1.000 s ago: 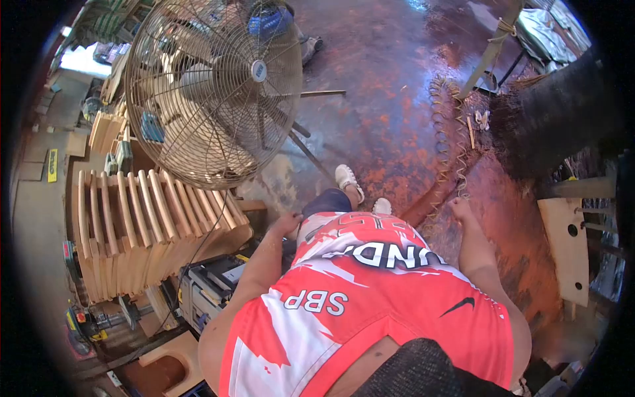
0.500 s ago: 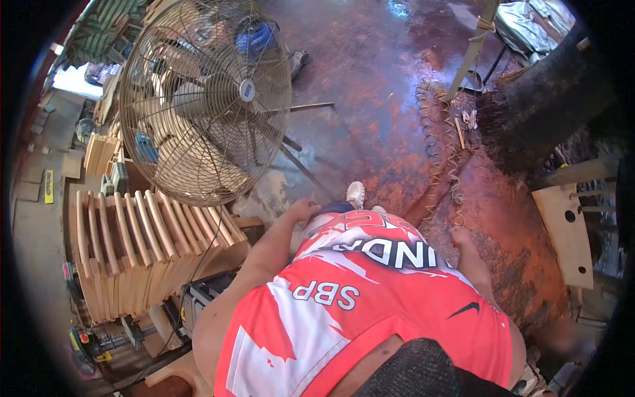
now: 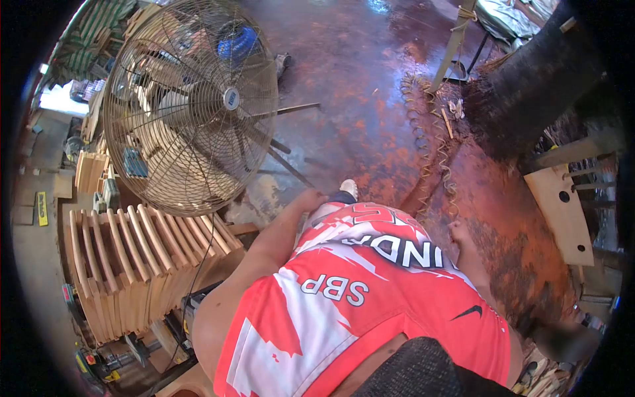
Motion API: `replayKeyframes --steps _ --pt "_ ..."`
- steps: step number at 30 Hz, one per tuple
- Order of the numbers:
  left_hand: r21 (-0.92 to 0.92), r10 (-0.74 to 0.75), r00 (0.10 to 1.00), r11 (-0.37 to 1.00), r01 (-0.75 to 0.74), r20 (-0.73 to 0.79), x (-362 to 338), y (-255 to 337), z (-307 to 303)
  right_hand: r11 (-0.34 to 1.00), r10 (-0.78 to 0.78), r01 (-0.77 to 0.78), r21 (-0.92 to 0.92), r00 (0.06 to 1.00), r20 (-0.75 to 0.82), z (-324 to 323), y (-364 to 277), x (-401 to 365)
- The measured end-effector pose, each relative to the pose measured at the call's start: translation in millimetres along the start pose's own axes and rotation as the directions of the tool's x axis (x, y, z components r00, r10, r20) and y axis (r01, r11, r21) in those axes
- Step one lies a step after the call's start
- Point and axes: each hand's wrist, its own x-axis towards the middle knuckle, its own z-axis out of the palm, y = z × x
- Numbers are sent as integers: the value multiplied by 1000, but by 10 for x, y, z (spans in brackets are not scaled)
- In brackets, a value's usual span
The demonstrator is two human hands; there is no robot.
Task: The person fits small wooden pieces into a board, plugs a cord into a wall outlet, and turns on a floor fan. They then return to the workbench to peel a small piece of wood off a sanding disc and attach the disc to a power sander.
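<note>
I look down over my own red and white jersey (image 3: 357, 298) at a rust-stained floor (image 3: 357, 99). My left hand (image 3: 311, 198) hangs by my hip, empty, with its fingers loosely bent, close to my dark shorts. My right hand (image 3: 458, 231) hangs at my other side, also empty, just below a coiled hose (image 3: 428, 142) that lies on the floor. One white shoe (image 3: 348, 188) shows in front of me. Neither hand touches any object.
A large caged floor fan (image 3: 192, 106) stands to my left front. Below it stands a stack of curved wooden slats (image 3: 132, 258), with power tools (image 3: 99, 362) beside it. A board with holes (image 3: 562, 212) and a thick dark trunk (image 3: 536, 86) are on the right.
I have walked forward: the fan, slat stack and hose have slid left and nearer. My left arm has swung forward past my hip, and my feet are mostly hidden under the jersey.
</note>
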Motion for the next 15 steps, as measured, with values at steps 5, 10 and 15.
replayKeyframes --steps 5,10,15 --pt "8 73 997 997 -73 -26 318 108 84 995 95 -94 -25 995 24 -6 260 -78" --pt "132 162 983 976 -173 89 683 534 14 985 163 -163 60 987 -3 10 439 -237" --pt "165 168 946 962 -219 277 1267 817 -25 966 252 -255 -33 965 -70 18 293 -548"
